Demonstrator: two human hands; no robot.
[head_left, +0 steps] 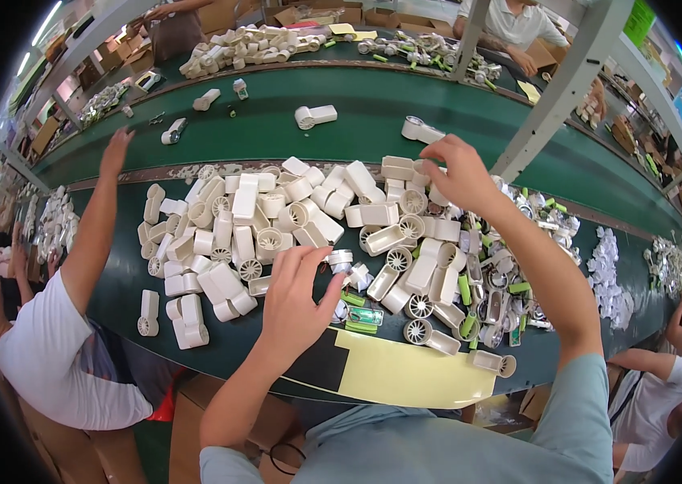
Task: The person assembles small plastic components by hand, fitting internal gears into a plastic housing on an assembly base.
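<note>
My left hand (pixel 299 300) is over the near middle of the table, thumb and fingertips closed around a small white and silver round part (pixel 340 260). Under it lie a green circuit board (pixel 365 315) and bright green battery cells. Raised above the pile's far edge, my right hand (pixel 463 173) has its fingers bent and apart, with nothing visible between them. Just beyond its fingertips, a white fan-like housing (pixel 420 129) rests on the green belt. Between my arms spreads a heap of cream plastic housings (pixel 270 211), many with round spoked ends.
A yellow sheet (pixel 413 371) and a black patch (pixel 317 360) lie at the near edge. Mixed silver and green parts (pixel 496 270) heap under my right forearm. A metal post (pixel 563 89) rises at the right. On the left, a co-worker's arm (pixel 97 218) reaches toward the belt.
</note>
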